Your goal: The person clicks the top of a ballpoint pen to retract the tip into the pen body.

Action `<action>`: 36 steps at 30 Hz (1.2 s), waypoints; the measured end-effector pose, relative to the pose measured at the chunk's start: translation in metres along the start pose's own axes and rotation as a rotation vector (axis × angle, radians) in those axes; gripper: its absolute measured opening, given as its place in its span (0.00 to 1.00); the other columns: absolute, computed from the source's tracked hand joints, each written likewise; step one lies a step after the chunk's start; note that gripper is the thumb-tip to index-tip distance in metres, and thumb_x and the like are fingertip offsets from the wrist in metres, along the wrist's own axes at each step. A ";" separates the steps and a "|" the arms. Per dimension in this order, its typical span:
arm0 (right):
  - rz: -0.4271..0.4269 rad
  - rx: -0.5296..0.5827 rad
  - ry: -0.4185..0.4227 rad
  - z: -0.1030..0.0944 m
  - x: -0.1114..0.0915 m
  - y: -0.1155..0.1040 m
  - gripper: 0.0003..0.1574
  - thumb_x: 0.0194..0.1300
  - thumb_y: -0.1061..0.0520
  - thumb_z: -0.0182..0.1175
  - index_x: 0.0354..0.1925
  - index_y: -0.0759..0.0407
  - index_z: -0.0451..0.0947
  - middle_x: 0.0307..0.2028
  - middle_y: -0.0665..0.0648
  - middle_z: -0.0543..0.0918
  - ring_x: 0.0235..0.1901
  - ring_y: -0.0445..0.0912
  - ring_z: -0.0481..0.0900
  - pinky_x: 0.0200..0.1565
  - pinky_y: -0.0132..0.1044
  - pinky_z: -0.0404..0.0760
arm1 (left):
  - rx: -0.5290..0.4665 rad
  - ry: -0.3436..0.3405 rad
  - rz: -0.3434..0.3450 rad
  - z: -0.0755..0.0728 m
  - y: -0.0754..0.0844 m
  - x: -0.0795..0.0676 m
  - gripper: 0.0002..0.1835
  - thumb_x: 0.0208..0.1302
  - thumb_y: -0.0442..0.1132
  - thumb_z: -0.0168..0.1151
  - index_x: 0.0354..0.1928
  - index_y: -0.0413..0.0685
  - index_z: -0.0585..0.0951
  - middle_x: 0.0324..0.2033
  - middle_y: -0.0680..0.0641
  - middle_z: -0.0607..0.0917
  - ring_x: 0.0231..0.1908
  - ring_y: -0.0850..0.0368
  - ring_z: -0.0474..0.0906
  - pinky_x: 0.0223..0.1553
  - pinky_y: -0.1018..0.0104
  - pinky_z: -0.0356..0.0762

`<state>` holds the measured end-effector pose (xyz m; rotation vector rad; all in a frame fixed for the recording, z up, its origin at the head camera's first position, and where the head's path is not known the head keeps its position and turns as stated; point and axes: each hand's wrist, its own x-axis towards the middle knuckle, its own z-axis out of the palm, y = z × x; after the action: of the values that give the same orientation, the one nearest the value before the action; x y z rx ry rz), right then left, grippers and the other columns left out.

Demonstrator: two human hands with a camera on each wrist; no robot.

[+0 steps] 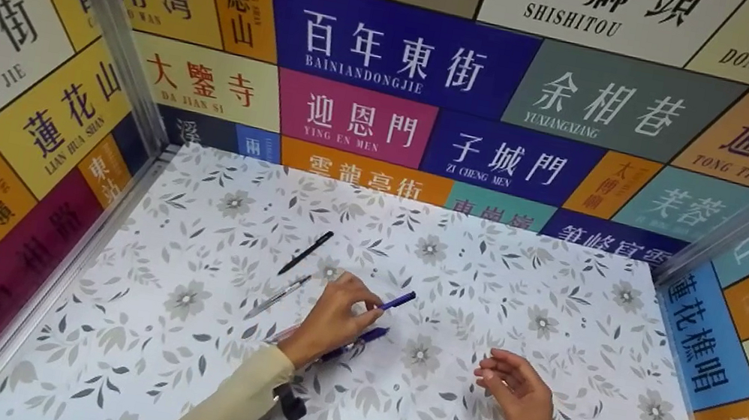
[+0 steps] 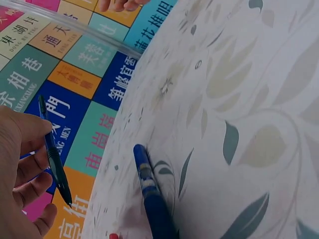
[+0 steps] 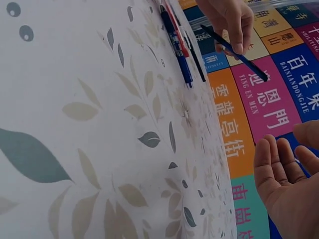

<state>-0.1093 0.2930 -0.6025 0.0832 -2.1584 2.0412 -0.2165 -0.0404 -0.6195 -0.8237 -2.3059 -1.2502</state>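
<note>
My left hand (image 1: 336, 314) pinches a slim dark blue pen (image 1: 399, 300) between thumb and fingers, above the table. Below that hand lies a thicker blue pen (image 1: 370, 334), partly hidden by it in the head view; the left wrist view shows its barrel (image 2: 152, 191) close up. Left of the hand a clear pen (image 1: 278, 296) and a black pen (image 1: 305, 253) lie slanted. Something red (image 3: 179, 37) shows beside the thicker pen in the right wrist view. My right hand (image 1: 517, 401) is held to the right with its fingers loosely bent, holding nothing.
A white tabletop (image 1: 559, 286) with a leaf and flower print carries the pens. Colourful panels with lettering (image 1: 402, 47) enclose its back and both sides, with clear corner strips (image 1: 121, 38). A black band (image 1: 290, 404) is on my left wrist.
</note>
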 end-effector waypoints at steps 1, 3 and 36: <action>-0.009 0.004 -0.008 0.001 0.001 -0.001 0.22 0.73 0.74 0.67 0.62 0.76 0.80 0.49 0.79 0.84 0.45 0.51 0.92 0.47 0.40 0.91 | -0.009 -0.006 -0.008 0.001 0.002 0.000 0.03 0.63 0.32 0.81 0.37 0.47 0.94 0.30 0.53 0.89 0.39 0.53 0.81 0.46 0.55 0.79; -0.026 0.002 -0.021 0.004 0.002 -0.002 0.22 0.73 0.74 0.67 0.63 0.76 0.79 0.49 0.81 0.83 0.45 0.51 0.92 0.47 0.41 0.91 | -0.026 -0.018 -0.025 0.002 0.006 0.000 0.02 0.64 0.33 0.80 0.37 0.47 0.94 0.30 0.53 0.90 0.40 0.53 0.81 0.46 0.54 0.79; -0.115 0.046 -0.124 0.035 0.016 -0.019 0.23 0.74 0.74 0.66 0.65 0.76 0.78 0.50 0.79 0.83 0.47 0.51 0.91 0.49 0.40 0.91 | -0.206 -0.008 -0.063 0.017 0.054 0.001 0.02 0.66 0.33 0.78 0.38 0.48 0.94 0.31 0.54 0.89 0.42 0.57 0.81 0.49 0.63 0.80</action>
<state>-0.1247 0.2580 -0.5827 0.3404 -2.1225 2.0710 -0.1826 -0.0023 -0.5940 -0.8295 -2.2507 -1.5347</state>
